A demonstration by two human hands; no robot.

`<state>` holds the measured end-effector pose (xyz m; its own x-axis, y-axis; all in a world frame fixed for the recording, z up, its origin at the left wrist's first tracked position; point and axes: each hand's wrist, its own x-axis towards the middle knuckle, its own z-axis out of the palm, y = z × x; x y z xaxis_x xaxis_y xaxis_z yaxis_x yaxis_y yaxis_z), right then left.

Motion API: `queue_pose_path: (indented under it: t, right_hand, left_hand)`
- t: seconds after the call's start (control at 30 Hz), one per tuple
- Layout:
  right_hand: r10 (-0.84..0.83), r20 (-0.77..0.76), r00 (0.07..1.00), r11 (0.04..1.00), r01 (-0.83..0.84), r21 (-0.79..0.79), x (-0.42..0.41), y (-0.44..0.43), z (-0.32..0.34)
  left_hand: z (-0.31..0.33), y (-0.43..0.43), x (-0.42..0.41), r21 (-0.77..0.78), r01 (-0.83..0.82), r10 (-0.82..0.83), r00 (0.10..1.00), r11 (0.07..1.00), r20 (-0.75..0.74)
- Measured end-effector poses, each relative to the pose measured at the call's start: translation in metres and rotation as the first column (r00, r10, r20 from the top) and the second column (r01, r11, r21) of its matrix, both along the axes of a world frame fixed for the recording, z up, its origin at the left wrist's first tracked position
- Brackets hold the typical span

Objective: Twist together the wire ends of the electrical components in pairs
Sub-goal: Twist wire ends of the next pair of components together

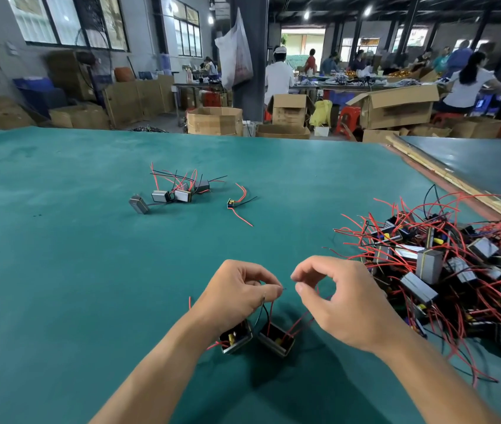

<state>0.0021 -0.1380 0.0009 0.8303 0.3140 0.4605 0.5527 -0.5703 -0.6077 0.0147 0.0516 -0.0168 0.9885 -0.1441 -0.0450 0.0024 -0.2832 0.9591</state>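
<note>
Nearest us, two bare forearms reach in over the green counter point(75, 286).

Below the hands are two small open-topped components, side by side and almost touching: the left component point(236, 339) and the right component point(276, 340). We cannot tell whether they rest on the counter or hang just above it.

Left hand point(240, 295): thumb and forefinger are pressed together, pinching the wire ends point(282, 289). A short tip pokes out past the fingers. From the pinch a black wire point(260, 313) drops toward the left component and a red wire point(270, 315) toward the right one.

Right hand point(344, 301): it is just beside the left, with a small gap between the two sets of fingertips. Forefinger and thumb curl into a ring, their tips nearly meeting. Another red lead point(302, 321) climbs from the right component and passes behind this hand. We cannot tell whether these fingers hold it.

Farther right is a big tangled pile point(444, 270) of the same components, red and black wires sticking out all round.

Mid-counter, well apart from the hands, one single component point(230, 204) lies with its wires splayed. Near it on the left is a small cluster point(175, 192) of grey components with their wires crossing.

Past the far edge of the counter we note cardboard boxes point(395, 107), red stools point(347, 117), a plastic bag point(235, 53) hanging on a pillar, and people seated at long tables.
</note>
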Motion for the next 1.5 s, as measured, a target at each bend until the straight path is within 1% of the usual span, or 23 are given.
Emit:
queue_pose_path:
  t: [0.1,0.2,0.27,0.47,0.57,0.63,0.67,0.7,0.73,0.77,0.83,0.9,0.93,0.97,1.0,1.03,1.07,1.13,1.2,1.27,1.37,1.43,1.5]
  right_hand:
    - [-0.018,0.002,1.0,0.997,0.018,-0.079,0.004,0.001,-0.009]
    - [-0.02,-0.002,1.0,0.995,0.02,-0.097,0.006,0.002,-0.012]
    - [-0.014,-0.011,1.0,0.995,0.013,-0.097,0.006,0.002,-0.013]
    - [0.055,-0.014,0.998,0.996,-0.056,-0.074,0.007,0.002,-0.012]
    - [0.052,-0.018,0.998,0.997,-0.053,-0.052,0.006,0.001,-0.009]
    - [0.039,-0.05,0.998,0.998,-0.042,-0.052,0.005,0.002,-0.007]
    - [0.022,-0.094,0.995,0.998,-0.028,-0.06,0.005,0.002,-0.006]
    - [0.002,-0.171,0.985,0.998,-0.012,-0.057,0.005,0.003,-0.005]
    - [-0.011,-0.287,0.958,1.0,0.005,-0.022,0.005,0.003,-0.004]
    - [-0.004,-0.427,0.904,0.998,0.031,0.056,0.005,0.003,-0.001]
    - [0.075,-0.679,0.731,0.966,0.117,0.232,0.006,0.003,0.002]
    - [0.172,-0.811,0.559,0.923,0.197,0.332,0.006,0.001,0.004]
    - [0.206,-0.837,0.508,0.91,0.215,0.354,0.005,0.0,0.004]
    - [0.232,-0.843,0.485,0.902,0.216,0.373,0.005,0.0,0.004]
    - [0.245,-0.833,0.497,0.9,0.203,0.386,0.006,0.0,0.003]
    - [0.236,-0.802,0.548,0.905,0.177,0.387,0.007,0.0,0.002]
    - [0.209,-0.748,0.63,0.917,0.139,0.374,0.007,0.001,0.001]
    - [0.128,-0.583,0.802,0.949,0.071,0.306,0.007,0.002,-0.002]
    - [0.058,-0.389,0.92,0.98,0.021,0.196,0.008,0.002,-0.004]
    - [0.043,-0.246,0.968,0.995,-0.02,0.096,0.007,0.001,-0.006]
    - [0.043,-0.125,0.991,0.999,-0.04,0.025,0.006,-0.001,-0.007]
    - [0.043,-0.085,0.995,0.999,-0.044,-0.003,0.007,-0.002,-0.008]
    - [0.043,-0.126,0.991,0.999,-0.041,0.018,0.008,-0.003,-0.008]
  left_hand:
    - [0.002,0.001,0.0,-0.03,0.028,-0.029,0.999,0.999,-0.018]
    - [0.005,0.001,-0.002,-0.073,0.055,-0.058,0.997,0.996,-0.041]
    - [0.006,0.002,-0.003,-0.083,0.066,-0.07,0.996,0.994,-0.046]
    - [0.007,0.004,-0.005,-0.046,0.113,-0.116,0.991,0.993,-0.068]
    - [0.008,0.004,-0.006,-0.043,0.12,-0.123,0.99,0.992,-0.071]
    - [0.009,0.004,-0.007,-0.041,0.122,-0.124,0.991,0.992,-0.058]
    - [0.009,0.003,-0.007,-0.031,0.128,-0.129,0.991,0.991,-0.036]
    - [0.009,0.003,-0.007,-0.009,0.139,-0.139,0.99,0.99,0.0]
    - [0.008,0.002,-0.008,0.026,0.153,-0.154,0.987,0.988,0.05]
    - [0.008,0.0,-0.009,0.065,0.166,-0.172,0.979,0.984,0.107]
    - [0.006,-0.004,-0.011,0.148,0.171,-0.201,0.953,0.974,0.225]
    - [0.004,-0.005,-0.013,0.229,0.142,-0.214,0.92,0.963,0.328]
    - [0.003,-0.005,-0.013,0.258,0.126,-0.217,0.906,0.958,0.364]
    - [0.002,-0.005,-0.013,0.268,0.114,-0.213,0.902,0.957,0.376]
    - [0.002,-0.005,-0.012,0.257,0.109,-0.201,0.91,0.96,0.364]
    - [0.002,-0.005,-0.012,0.231,0.105,-0.18,0.925,0.967,0.334]
    - [0.003,-0.005,-0.011,0.196,0.098,-0.154,0.943,0.976,0.295]
    - [0.004,-0.006,-0.009,0.112,0.081,-0.102,0.976,0.99,0.194]
    - [0.006,-0.005,-0.008,0.032,0.072,-0.074,0.993,0.997,0.088]
    - [0.008,-0.003,-0.007,-0.022,0.076,-0.076,0.997,0.997,0.009]
    - [0.01,-0.002,-0.008,-0.076,0.076,-0.082,0.994,0.994,-0.075]
    - [0.011,-0.001,-0.008,-0.097,0.086,-0.097,0.989,0.992,-0.114]
    - [0.01,0.0,-0.008,-0.083,0.11,-0.119,0.987,0.99,-0.111]
